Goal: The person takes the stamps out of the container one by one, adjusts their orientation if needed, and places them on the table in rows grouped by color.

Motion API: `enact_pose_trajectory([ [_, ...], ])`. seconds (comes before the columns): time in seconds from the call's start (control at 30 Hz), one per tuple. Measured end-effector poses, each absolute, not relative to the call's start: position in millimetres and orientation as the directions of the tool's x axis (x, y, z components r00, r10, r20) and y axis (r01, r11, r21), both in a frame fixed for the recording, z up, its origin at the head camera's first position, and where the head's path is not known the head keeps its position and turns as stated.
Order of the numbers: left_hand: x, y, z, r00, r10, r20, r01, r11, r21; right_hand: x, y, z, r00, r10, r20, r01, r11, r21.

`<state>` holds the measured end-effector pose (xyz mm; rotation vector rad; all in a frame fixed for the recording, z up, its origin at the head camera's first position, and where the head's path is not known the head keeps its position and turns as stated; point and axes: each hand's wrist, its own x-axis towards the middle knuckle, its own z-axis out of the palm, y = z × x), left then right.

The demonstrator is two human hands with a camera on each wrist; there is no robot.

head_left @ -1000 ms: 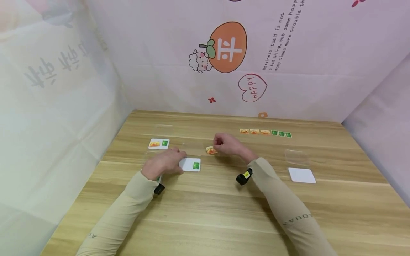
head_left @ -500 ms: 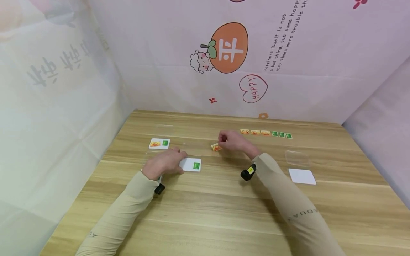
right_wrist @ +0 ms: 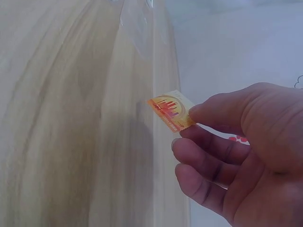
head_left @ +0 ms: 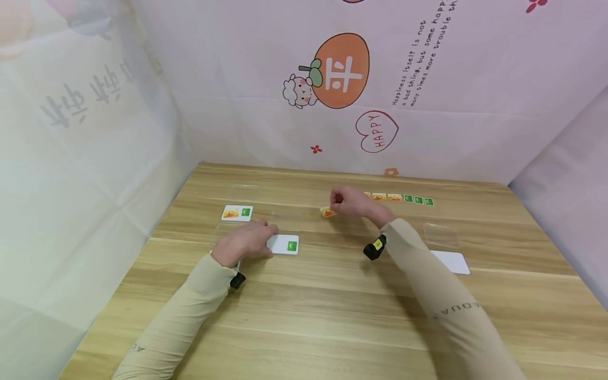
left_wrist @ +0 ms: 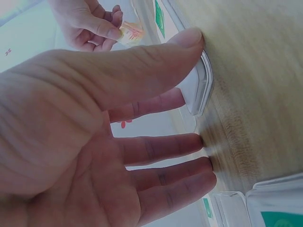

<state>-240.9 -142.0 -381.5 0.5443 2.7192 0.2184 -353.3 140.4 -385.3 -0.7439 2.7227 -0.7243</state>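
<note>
My right hand (head_left: 353,202) pinches a small orange stamp (right_wrist: 170,111) between thumb and fingers, above the table. The stamp's printed face shows in the right wrist view; its edge looks jagged. With thumb and index finger, my left hand (head_left: 244,243) holds the left end of a white card (head_left: 280,244) in a clear case; its other fingers lie straight. A green stamp (head_left: 292,246) sits at the card's right side. Behind the left hand lies another white card (head_left: 250,213) bearing an orange and a green stamp. Part of a further case is hidden under the left wrist.
Several orange stamps (head_left: 394,198) and green stamps (head_left: 418,200) lie in a row at the back right. A blank white card (head_left: 452,262) with a raised clear lid (head_left: 442,236) lies at the right. Printed cloth (head_left: 237,105) hangs behind the wooden table (head_left: 304,316).
My right hand has moved a little right and back with the orange stamp, now covering the row's left end. The left hand has stayed at the white card.
</note>
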Motion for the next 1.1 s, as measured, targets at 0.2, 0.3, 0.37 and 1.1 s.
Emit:
enact_pose_trajectory([
  [0.2,-241,-142,-383,-0.864,0.390,-0.319,0.335,0.917,0.216,-357,143,-380,-0.843,-0.526,-0.114,-0.403,0.757,-0.514],
  [0.3,-241,-142,-383,-0.864,0.391,-0.318,0.334,0.917,0.218,-359,144,-377,-0.842,-0.524,-0.129,-0.386,0.753,-0.532],
  [0.37,-241,-142,-383,-0.865,0.392,-0.313,0.338,0.917,0.214,-361,144,-377,-0.843,-0.520,-0.136,-0.375,0.751,-0.543],
  [1.1,-241,-142,-383,-0.865,0.387,-0.319,0.334,0.919,0.209,-383,157,-384,-0.875,-0.457,-0.161,-0.280,0.747,-0.603],
])
